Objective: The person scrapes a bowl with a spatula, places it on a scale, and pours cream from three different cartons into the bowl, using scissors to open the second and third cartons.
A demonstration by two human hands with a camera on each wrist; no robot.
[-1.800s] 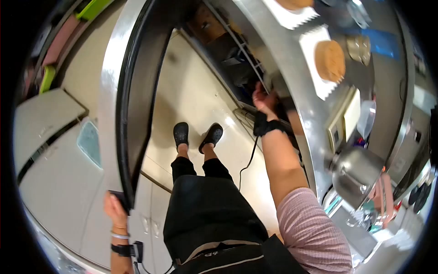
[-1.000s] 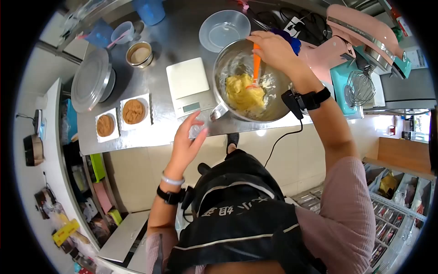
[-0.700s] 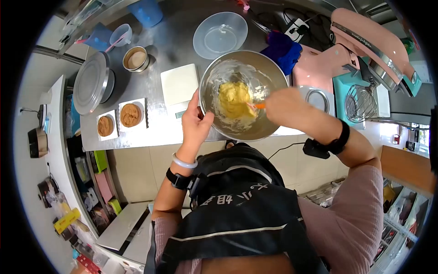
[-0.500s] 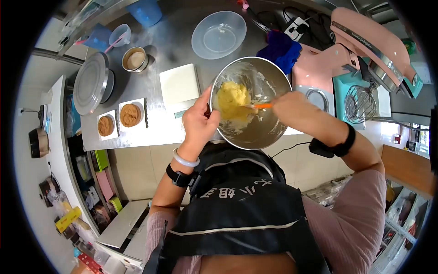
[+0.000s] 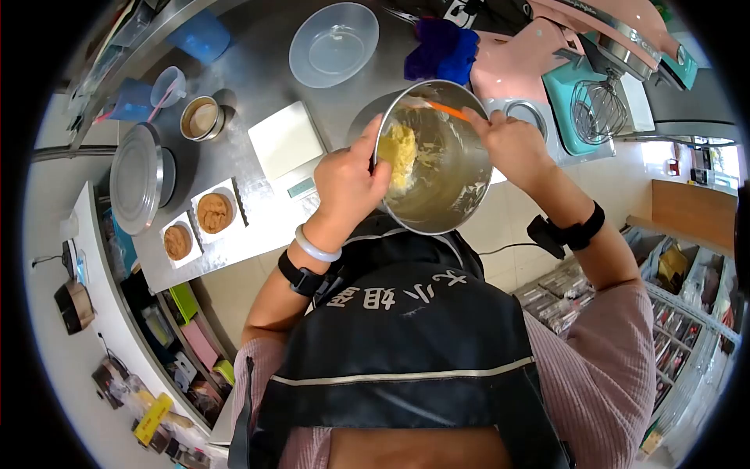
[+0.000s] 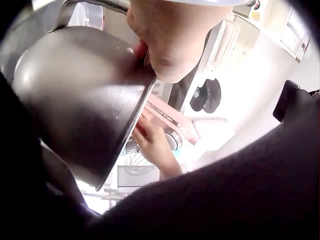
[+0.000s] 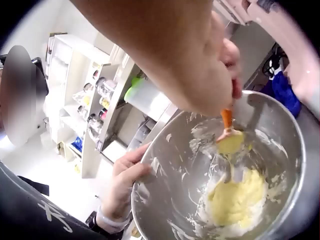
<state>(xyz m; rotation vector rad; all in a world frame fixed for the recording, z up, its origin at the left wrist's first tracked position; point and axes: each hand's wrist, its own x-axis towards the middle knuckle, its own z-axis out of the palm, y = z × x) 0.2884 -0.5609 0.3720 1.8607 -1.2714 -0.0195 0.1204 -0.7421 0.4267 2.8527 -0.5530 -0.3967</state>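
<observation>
In the head view, a steel mixing bowl (image 5: pixel 441 184) is tipped on its side, its mouth facing the body, near the counter's front edge. Its walls are smeared with white and hold a lump of yellow batter (image 5: pixel 400 156). My left hand (image 5: pixel 350 178) grips the bowl at its left side, thumb at the rim. In the left wrist view the bowl's steel outside (image 6: pixel 85 95) fills the left half. My right hand (image 5: pixel 516 148) holds a spatula (image 5: pixel 447 109) by its orange handle. Seen from the right wrist, the batter-coated spatula blade (image 7: pixel 230 142) is inside the bowl, above the batter.
Left of the bowl lie a white kitchen scale (image 5: pixel 285 144) and two round brown cakes (image 5: pixel 214 213) on white squares. Behind are a clear plastic bowl (image 5: pixel 334 45) and a blue cloth (image 5: pixel 441 51). A pink stand mixer (image 5: pixel 519 66) and a wire whisk (image 5: pixel 600 113) stand right.
Both hands have come up from below the counter to the bowl. My left hand has taken hold of it, and it has tilted towards the body. The spatula has moved to the bowl's far side.
</observation>
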